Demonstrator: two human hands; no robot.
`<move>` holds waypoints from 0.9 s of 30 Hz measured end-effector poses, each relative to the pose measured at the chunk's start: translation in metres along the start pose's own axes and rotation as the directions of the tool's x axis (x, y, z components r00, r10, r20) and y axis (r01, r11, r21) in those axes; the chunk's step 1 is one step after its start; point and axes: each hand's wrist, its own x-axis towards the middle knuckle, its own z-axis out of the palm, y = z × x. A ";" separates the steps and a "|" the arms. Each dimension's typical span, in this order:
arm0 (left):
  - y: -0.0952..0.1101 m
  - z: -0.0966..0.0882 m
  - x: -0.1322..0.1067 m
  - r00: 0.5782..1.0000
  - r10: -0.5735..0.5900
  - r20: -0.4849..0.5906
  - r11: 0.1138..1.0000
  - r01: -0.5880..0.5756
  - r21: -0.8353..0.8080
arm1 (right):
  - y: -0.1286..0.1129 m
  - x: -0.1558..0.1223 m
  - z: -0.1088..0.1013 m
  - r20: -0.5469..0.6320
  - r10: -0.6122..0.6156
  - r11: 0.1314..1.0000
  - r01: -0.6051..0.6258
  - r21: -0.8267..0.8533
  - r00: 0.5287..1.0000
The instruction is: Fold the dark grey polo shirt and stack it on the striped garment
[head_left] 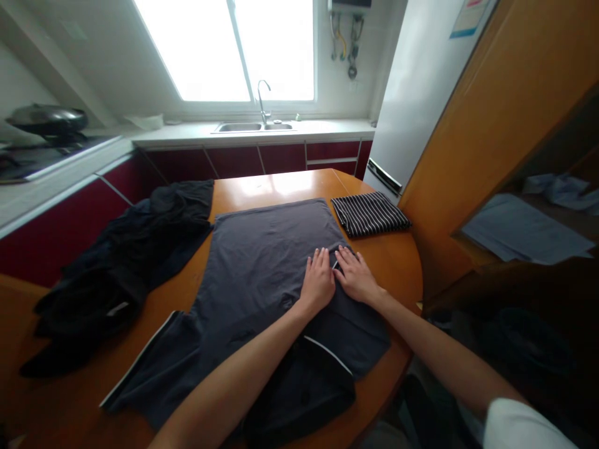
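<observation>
Evidently, from the head view, I had the dark shirt [262, 249] laid out on the worktop [395, 265]; left hand [319, 279] and right hand [356, 275] lay flat on it, grip unclosed, fingers extended, no pinch visible. Dragging either palm sideways could have rucked its loose fabric into creases.

Fridge sticker [468, 17], white clothing tag [117, 308], neither legible
</observation>
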 end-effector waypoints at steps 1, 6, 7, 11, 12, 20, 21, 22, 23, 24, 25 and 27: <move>0.001 -0.001 -0.002 0.999 0.021 0.031 0.997 -0.023 0.068 | 0.002 -0.001 0.003 -0.007 0.032 0.999 -0.032 -0.013 0.999; 0.006 -0.002 -0.006 0.993 0.066 0.093 0.968 -0.087 0.237 | 0.009 0.002 0.005 -0.045 0.114 0.993 -0.115 -0.017 0.992; 0.006 -0.003 -0.007 0.992 0.070 0.102 0.963 -0.094 0.254 | 0.010 0.008 0.004 -0.051 0.081 0.997 -0.081 -0.010 0.995; 0.005 -0.005 -0.010 0.984 0.104 0.146 0.947 -0.143 0.288 | 0.019 0.040 0.002 -0.015 -0.154 0.988 0.154 -0.010 0.988; 0.005 -0.005 -0.012 0.983 0.106 0.153 0.945 -0.147 0.292 | 0.022 0.046 0.004 0.002 -0.177 0.984 0.177 -0.015 0.984; 0.008 -0.003 -0.016 0.995 -0.028 0.095 0.952 -0.002 0.306 | 0.039 0.057 0.023 -0.024 -0.153 0.988 0.153 0.002 0.988; 0.009 -0.003 -0.016 0.995 -0.037 0.093 0.953 0.007 0.302 | 0.038 0.058 0.022 -0.032 -0.145 0.989 0.146 0.013 0.989; 0.009 -0.003 -0.016 0.995 -0.043 0.092 0.954 0.014 0.299 | 0.038 0.058 0.021 -0.041 -0.137 0.990 0.138 0.024 0.990; 0.009 -0.004 -0.016 0.995 -0.047 0.091 0.955 0.018 0.295 | 0.038 0.059 0.020 -0.053 -0.127 0.991 0.129 0.038 0.990; 0.009 -0.005 -0.015 0.995 -0.049 0.092 0.957 0.020 0.291 | 0.039 0.061 0.018 -0.072 -0.114 0.991 0.118 0.058 0.991; 0.009 -0.006 -0.015 0.994 -0.051 0.092 0.958 0.022 0.285 | 0.041 0.062 0.015 -0.098 -0.094 0.991 0.102 0.086 0.991; 0.008 -0.009 -0.011 0.995 -0.052 0.088 0.965 0.028 0.260 | 0.046 0.063 0.008 -0.180 -0.031 0.984 0.061 0.165 0.983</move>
